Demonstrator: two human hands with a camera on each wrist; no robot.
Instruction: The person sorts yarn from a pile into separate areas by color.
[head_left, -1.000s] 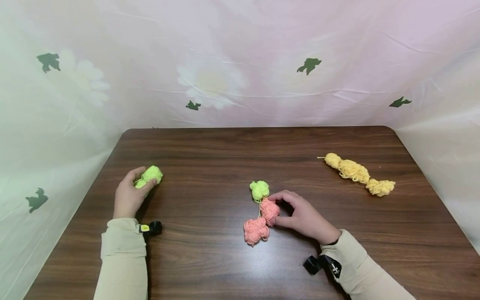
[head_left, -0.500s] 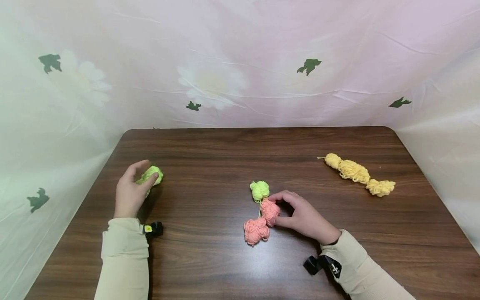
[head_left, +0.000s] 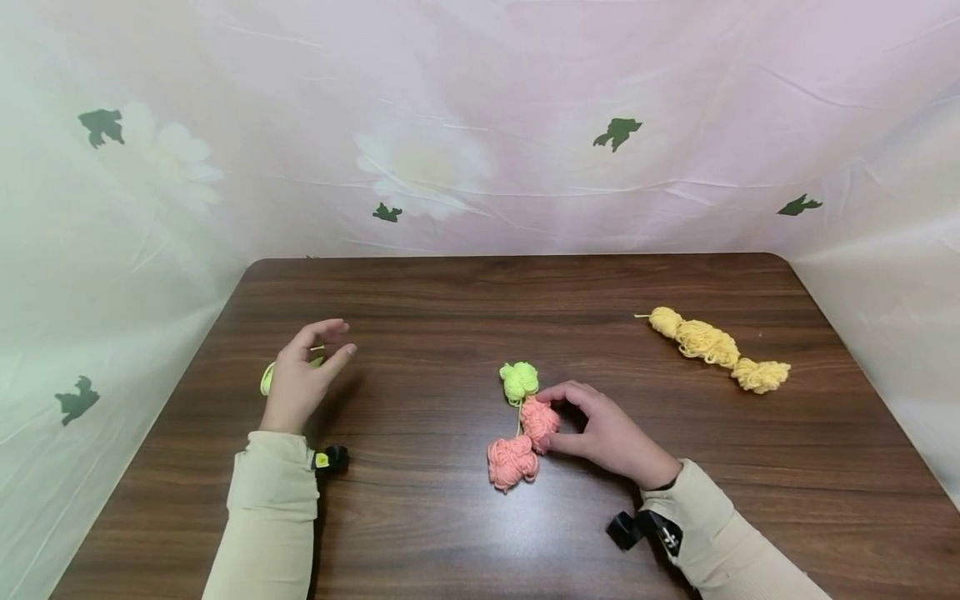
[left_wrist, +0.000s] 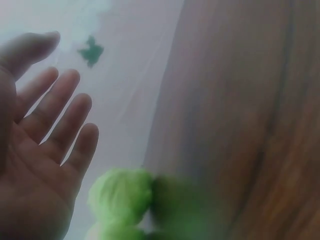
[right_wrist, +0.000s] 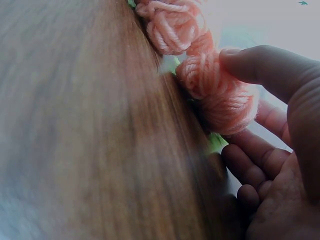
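Observation:
My left hand [head_left: 300, 379] hovers over the left of the table, its fingers spread and holding nothing. Bright green yarn [head_left: 267, 378] lies beneath it, mostly hidden in the head view. The left wrist view shows that green yarn [left_wrist: 121, 197] as a rounded bundle on the table, apart from the fingers. Near the table's middle, my right hand [head_left: 611, 432] pinches one end of a pink yarn skein [head_left: 512, 462] between thumb and fingers. The right wrist view shows the thumb pressed on the pink yarn [right_wrist: 217, 92]. Another green yarn bundle [head_left: 519, 381] touches the pink one's far side.
A yellow yarn skein [head_left: 707, 342], pinched into several lumps, lies at the right of the brown wooden table [head_left: 420, 500]. A floral cloth [head_left: 480, 100] hangs behind the table and along both sides.
My left hand has let go of the green yarn, spread its fingers and moved to the right above it. The right hand and the pink yarn have not moved.

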